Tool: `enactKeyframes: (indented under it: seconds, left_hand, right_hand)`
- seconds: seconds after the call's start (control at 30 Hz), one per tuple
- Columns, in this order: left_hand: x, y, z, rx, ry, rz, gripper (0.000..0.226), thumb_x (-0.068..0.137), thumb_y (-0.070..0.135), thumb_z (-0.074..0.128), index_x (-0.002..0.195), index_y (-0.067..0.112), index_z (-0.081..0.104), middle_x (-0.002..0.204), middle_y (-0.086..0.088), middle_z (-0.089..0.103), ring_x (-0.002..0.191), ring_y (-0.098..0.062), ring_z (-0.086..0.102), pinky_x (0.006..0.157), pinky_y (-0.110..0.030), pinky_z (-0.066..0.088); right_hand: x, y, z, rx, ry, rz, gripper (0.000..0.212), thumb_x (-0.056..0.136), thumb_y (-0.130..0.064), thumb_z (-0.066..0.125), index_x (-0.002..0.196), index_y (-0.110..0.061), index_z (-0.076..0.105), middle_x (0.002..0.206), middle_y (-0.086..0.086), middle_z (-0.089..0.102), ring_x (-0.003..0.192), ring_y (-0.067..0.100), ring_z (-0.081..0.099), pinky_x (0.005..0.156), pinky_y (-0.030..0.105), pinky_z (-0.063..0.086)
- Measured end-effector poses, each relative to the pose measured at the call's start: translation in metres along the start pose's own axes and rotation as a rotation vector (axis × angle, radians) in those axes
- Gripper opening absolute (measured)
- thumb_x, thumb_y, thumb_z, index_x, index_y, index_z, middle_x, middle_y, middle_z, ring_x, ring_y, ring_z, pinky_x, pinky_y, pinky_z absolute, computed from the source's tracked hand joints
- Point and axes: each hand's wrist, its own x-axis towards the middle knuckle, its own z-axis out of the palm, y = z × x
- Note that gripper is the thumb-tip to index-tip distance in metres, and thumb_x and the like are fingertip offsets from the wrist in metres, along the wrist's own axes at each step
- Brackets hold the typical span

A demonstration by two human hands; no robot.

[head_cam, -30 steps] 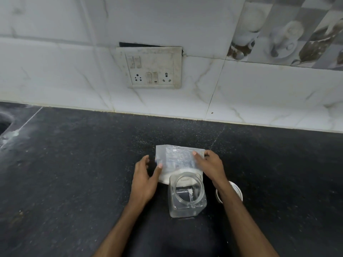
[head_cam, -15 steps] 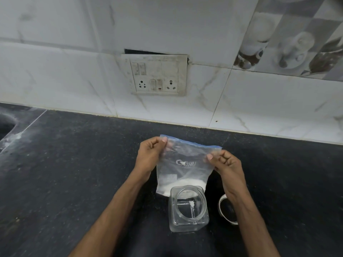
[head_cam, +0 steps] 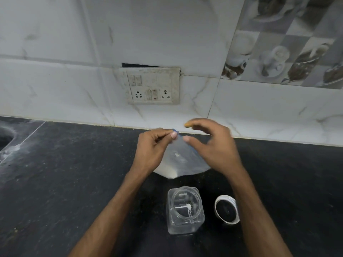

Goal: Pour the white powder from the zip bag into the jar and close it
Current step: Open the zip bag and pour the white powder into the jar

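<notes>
I had the zip bag (head_cam: 182, 160) lifted clear of the dark counter (head_cam: 55, 173), hanging by its top, with the white powder (head_cam: 168, 172) slumped into the low corner nearest the jar (head_cam: 185, 210). My left hand (head_cam: 152, 149) had thumb and forefinger pinched together on the blue zip strip at the bag's upper corner. My right hand (head_cam: 213, 145) sat just beside it, fingers apart and curled, not clamped on the bag; whether the thumb touched the plastic I could not tell through the blur. The jar stood open on the counter, near side of the bag, with only a trace of powder inside, and its lid (head_cam: 226, 209) lay just to its right, underside up.

The step in hand looked to be opening the seal. To do it well I judged each hand should pinch one lip of the zip and part them evenly, keeping the bag upright so the powder stayed low
</notes>
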Motion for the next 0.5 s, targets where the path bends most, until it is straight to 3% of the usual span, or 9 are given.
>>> enactKeyframes:
  seconds: [0.07, 0.17, 0.27, 0.4, 0.5]
  left_hand:
    - [0.004, 0.007, -0.004, 0.063, -0.012, 0.053, 0.014, 0.089, 0.014, 0.070, 0.097, 0.024, 0.076, 0.085, 0.007, 0.076, 0.083, -0.010, 0.073, 0.077, -0.024, 0.057]
    - [0.010, 0.017, -0.014, 0.099, 0.066, 0.068, 0.015, 0.086, 0.015, 0.074, 0.098, 0.023, 0.076, 0.085, 0.011, 0.076, 0.082, -0.003, 0.074, 0.078, -0.022, 0.059]
    - [0.013, 0.024, -0.023, 0.095, 0.106, 0.060, 0.014, 0.081, 0.016, 0.078, 0.095, 0.014, 0.078, 0.085, 0.004, 0.078, 0.079, -0.003, 0.075, 0.079, -0.022, 0.060]
    - [0.014, 0.026, -0.028, 0.013, 0.111, 0.036, 0.012, 0.083, 0.016, 0.077, 0.093, 0.021, 0.079, 0.083, 0.006, 0.080, 0.079, -0.010, 0.076, 0.080, -0.029, 0.060]
    - [0.015, 0.031, -0.029, -0.033, 0.153, 0.028, 0.011, 0.083, 0.016, 0.076, 0.087, 0.026, 0.078, 0.081, 0.013, 0.078, 0.077, -0.009, 0.075, 0.078, -0.026, 0.058]
  right_hand:
    - [0.012, -0.013, 0.016, -0.036, -0.090, -0.081, 0.027, 0.080, -0.019, 0.081, 0.106, -0.016, 0.074, 0.104, -0.009, 0.074, 0.099, 0.000, 0.067, 0.092, 0.013, 0.049]
    - [0.021, -0.019, 0.028, -0.072, -0.038, -0.137, 0.030, 0.080, -0.018, 0.081, 0.109, -0.014, 0.075, 0.105, -0.004, 0.075, 0.098, 0.005, 0.068, 0.091, 0.017, 0.051]
    - [0.024, -0.023, 0.032, -0.063, 0.008, -0.181, 0.030, 0.079, -0.012, 0.081, 0.109, -0.012, 0.075, 0.105, 0.000, 0.076, 0.098, 0.007, 0.068, 0.092, 0.018, 0.053]
    - [0.026, -0.024, 0.032, 0.010, 0.082, -0.160, 0.020, 0.081, -0.007, 0.078, 0.101, -0.007, 0.077, 0.097, 0.003, 0.076, 0.089, 0.008, 0.071, 0.086, 0.018, 0.056]
    - [0.026, -0.020, 0.027, 0.062, 0.111, -0.120, 0.016, 0.079, -0.002, 0.078, 0.095, -0.005, 0.077, 0.090, 0.001, 0.075, 0.084, 0.008, 0.071, 0.082, 0.015, 0.055]
